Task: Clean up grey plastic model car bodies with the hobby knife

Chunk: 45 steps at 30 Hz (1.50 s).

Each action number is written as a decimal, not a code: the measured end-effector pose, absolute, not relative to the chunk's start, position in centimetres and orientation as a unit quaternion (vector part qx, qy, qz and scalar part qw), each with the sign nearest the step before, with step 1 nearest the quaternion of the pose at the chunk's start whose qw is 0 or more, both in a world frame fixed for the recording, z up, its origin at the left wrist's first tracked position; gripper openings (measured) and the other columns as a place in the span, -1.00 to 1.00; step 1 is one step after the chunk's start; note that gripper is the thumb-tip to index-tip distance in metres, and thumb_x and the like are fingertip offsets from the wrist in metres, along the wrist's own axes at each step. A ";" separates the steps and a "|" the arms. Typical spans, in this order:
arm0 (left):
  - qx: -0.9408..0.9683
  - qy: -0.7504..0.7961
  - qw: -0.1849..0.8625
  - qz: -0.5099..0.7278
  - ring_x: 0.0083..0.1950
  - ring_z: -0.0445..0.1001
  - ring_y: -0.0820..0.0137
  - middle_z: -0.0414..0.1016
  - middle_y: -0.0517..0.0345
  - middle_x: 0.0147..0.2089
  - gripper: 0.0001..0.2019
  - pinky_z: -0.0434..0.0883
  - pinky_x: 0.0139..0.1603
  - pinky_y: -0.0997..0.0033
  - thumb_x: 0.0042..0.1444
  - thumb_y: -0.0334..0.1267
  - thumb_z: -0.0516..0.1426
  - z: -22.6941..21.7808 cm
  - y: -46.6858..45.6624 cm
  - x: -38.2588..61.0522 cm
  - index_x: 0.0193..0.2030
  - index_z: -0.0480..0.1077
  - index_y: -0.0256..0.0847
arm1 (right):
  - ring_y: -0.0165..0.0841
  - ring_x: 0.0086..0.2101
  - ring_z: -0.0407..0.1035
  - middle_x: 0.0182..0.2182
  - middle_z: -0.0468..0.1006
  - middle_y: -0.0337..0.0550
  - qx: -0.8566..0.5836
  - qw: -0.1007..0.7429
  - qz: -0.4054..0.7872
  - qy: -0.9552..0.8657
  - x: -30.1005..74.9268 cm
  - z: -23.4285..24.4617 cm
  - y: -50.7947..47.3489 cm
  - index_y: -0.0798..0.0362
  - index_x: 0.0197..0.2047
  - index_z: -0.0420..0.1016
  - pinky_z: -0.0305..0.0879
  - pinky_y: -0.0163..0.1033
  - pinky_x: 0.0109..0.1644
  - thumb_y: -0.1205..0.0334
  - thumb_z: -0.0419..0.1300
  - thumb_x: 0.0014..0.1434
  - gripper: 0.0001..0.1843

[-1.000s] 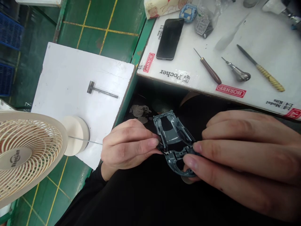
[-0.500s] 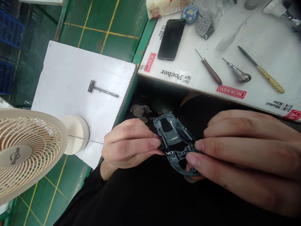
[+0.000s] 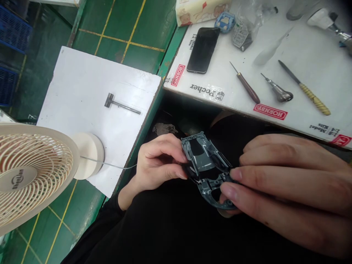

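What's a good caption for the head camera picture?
Right hand holds a grey model car body, left hand at its side.

Two bare hands are facing each other, fingertips near but apart.
The left hand [image 3: 163, 161] is parting its thumb and forefinger at the tips, while its wrist [image 3: 128, 194] is showing bare beyond the black-sleeved left forearm [image 3: 100, 220]; the right hand [image 3: 294, 187] is pinching, its back toward the view, upper fingers curling inward.
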<state>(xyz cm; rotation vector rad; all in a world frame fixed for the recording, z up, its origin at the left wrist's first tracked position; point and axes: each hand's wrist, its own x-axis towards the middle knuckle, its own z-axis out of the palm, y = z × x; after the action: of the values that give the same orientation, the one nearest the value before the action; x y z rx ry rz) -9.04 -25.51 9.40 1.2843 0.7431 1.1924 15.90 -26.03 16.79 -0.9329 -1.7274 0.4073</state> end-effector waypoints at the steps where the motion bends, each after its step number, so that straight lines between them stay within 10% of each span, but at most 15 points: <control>1: 0.539 0.315 0.594 0.507 -0.16 0.71 0.30 0.71 0.05 -0.14 -0.73 0.67 -0.11 0.30 0.27 0.00 0.66 9.3 -25.6 -9.0 -0.05 0.85 -0.07 | -0.21 -0.47 0.72 -0.40 0.81 -0.36 -0.364 0.487 0.211 -0.766 16.4 16.9 -26.0 -0.13 -0.28 0.79 0.81 -0.04 -0.23 0.40 0.53 0.42 -0.75; 45: 0.547 0.311 0.548 0.551 -0.23 0.63 0.29 0.65 0.07 -0.23 -0.79 0.62 -0.12 0.18 0.35 -0.06 0.59 9.0 -25.6 -8.2 -0.11 0.80 -0.11 | -0.22 -0.38 0.79 -0.30 0.87 -0.37 -0.337 0.449 0.250 -0.789 18.2 18.6 -25.4 -0.22 -0.14 0.87 0.82 -0.09 -0.17 0.52 0.50 0.41 -0.66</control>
<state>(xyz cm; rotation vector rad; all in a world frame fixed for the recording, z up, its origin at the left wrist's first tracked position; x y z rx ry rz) -8.20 -25.63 8.99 1.2949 0.7375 1.3064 18.18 -25.36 18.55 -0.8343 -1.9503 0.6176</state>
